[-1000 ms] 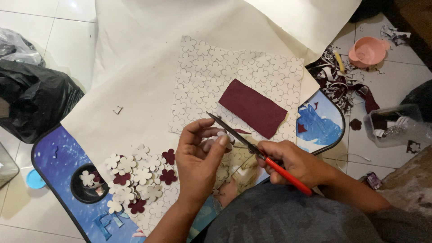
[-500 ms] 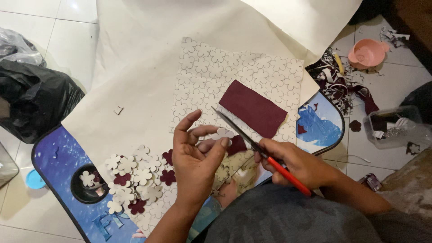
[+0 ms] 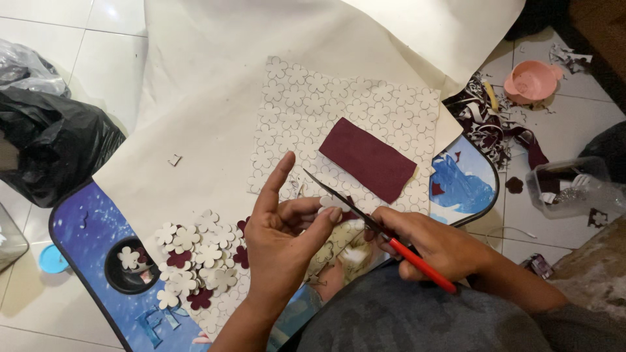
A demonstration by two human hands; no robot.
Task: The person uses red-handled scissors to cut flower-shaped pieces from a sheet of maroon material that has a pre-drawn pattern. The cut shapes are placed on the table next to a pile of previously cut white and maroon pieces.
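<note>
White floor tiles [image 3: 45, 26] are seen under a low blue tray table [image 3: 85, 228]; a black plastic bag [image 3: 52, 143] is set left; a pink bowl [image 3: 531, 81] is placed upper right.

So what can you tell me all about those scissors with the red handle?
The red-handled scissors have thin, dark metal blades and a bright red plastic handle. The right hand grips them, covering the middle, so the red end pokes out towards the wrist. They lie slanted, with the pointed tip aimed up and left over the cream sheet printed with flower outlines. The blades run close by the left hand and its fingers, which pinch a small piece; whether the blades are cutting it is unclear.
</note>
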